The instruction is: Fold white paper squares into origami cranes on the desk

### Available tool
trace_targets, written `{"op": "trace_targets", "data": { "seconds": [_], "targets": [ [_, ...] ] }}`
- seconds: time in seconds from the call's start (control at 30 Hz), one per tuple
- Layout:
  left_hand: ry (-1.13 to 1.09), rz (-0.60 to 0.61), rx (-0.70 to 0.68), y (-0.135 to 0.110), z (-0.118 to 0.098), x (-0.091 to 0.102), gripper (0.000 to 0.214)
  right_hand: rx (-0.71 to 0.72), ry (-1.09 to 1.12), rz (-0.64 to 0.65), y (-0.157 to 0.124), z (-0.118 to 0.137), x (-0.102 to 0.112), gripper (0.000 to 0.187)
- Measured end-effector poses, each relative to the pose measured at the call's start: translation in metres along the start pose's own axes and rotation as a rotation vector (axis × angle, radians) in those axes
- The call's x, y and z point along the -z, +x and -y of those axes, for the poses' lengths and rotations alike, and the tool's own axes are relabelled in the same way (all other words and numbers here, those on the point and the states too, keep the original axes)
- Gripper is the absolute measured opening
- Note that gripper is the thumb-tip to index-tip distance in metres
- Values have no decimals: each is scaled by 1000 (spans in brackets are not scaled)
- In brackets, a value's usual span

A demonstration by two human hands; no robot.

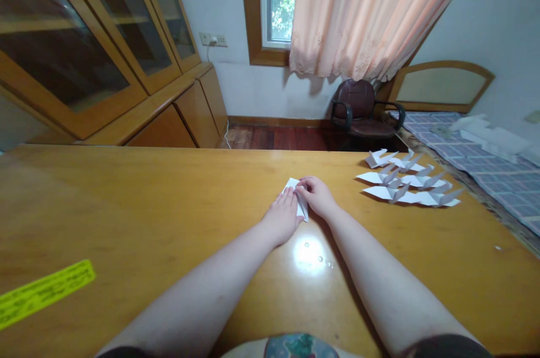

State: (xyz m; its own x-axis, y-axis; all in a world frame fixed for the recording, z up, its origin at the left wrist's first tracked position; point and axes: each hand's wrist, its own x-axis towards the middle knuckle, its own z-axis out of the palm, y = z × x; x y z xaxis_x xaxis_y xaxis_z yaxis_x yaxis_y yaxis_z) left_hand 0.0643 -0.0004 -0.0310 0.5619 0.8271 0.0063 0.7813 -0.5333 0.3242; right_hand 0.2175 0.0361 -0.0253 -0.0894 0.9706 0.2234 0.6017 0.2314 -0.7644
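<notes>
A small folded piece of white paper (292,184) lies on the wooden table (147,206) in front of me. My left hand (282,216) lies flat on its near left part, fingers stretched out and pressing it down. My right hand (317,195) is curled over its right side, fingertips pinched on a fold. Most of the paper is hidden under both hands.
Several finished white paper cranes (407,180) sit in rows on the table to the right. A yellow-green printed strip (42,292) lies near the front left edge. Beyond the table stand a dark office chair (363,110), a wooden cabinet (126,65) and a bed (485,161).
</notes>
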Motion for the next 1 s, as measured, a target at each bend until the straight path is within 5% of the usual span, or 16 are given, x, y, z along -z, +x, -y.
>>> {"op": "trace_targets", "data": {
  "seconds": [0.23, 0.47, 0.6, 0.73, 0.93, 1.0],
  "targets": [
    [28, 17, 22, -2, 8, 1, 79, -89, -209, -88, 2, -7, 6, 8],
    [11, 28, 130, 6, 25, 15, 72, -37, -402, 5, 0, -9, 6, 19],
    [8, 4, 132, 8, 29, 15, 61, 84, -446, 195, -4, -3, 2, 44],
    [-2, 3, 171, 8, 31, 14, 63, 60, -460, 288, -5, -1, 4, 65],
    [16, -93, 528, 13, 39, 17, 79, 53, -431, 385, -4, 0, 14, 93],
    [4, -115, 540, 16, 41, 19, 78, 47, -429, 403, -4, 1, 15, 98]
  ]
}}
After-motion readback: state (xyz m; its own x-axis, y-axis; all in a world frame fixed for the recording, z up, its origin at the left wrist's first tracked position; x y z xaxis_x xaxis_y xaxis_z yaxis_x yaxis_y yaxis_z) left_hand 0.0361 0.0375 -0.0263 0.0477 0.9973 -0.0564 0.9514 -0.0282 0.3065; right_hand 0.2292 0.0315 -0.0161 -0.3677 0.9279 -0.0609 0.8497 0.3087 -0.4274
